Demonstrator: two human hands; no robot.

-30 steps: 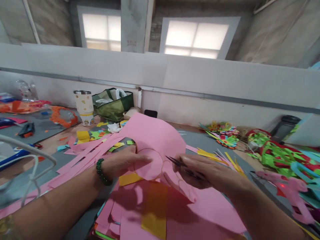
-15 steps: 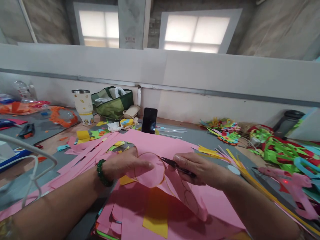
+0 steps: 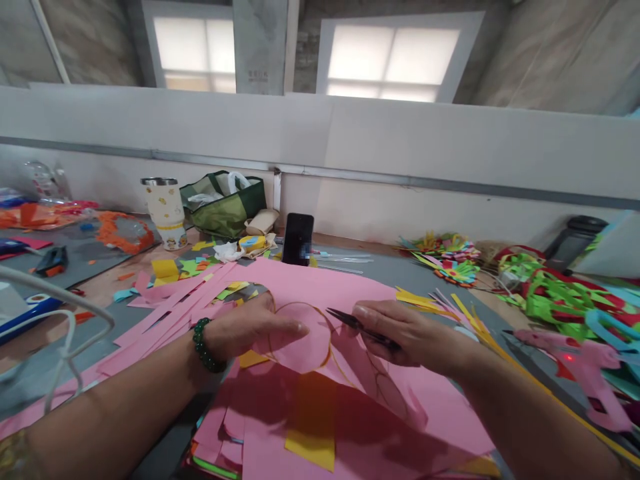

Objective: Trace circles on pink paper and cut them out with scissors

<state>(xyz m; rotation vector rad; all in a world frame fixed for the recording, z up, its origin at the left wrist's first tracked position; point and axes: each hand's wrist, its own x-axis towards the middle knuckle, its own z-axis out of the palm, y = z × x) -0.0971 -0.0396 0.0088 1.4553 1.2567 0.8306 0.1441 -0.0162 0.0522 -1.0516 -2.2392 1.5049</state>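
My left hand (image 3: 255, 327) is closed on a sheet of pink paper (image 3: 300, 337), its thumb lying across the top. Brown curved outlines are drawn on that sheet, and part of its edge is cut round. In my right hand (image 3: 395, 333) is a pair of dark scissors (image 3: 350, 319), tips pointing left beside the outlined curve. The right fingers cover the handles. The sheet's right part droops below the scissors. Beneath lie more pink sheets (image 3: 280, 440) and a yellow paper piece (image 3: 313, 420).
A phone (image 3: 298, 239) stands behind the paper, with a green bag (image 3: 225, 207) and a tumbler (image 3: 165, 213) to its left. Pink paper strips (image 3: 165, 327) lie at left. On the right are a pink glue gun (image 3: 575, 360), green paper scraps (image 3: 560, 300) and paper flowers (image 3: 455, 267).
My right hand and the scissors have shifted slightly right, off the edge of the curve. The drooping right part of the sheet has swung a little right. My left hand stays in place.
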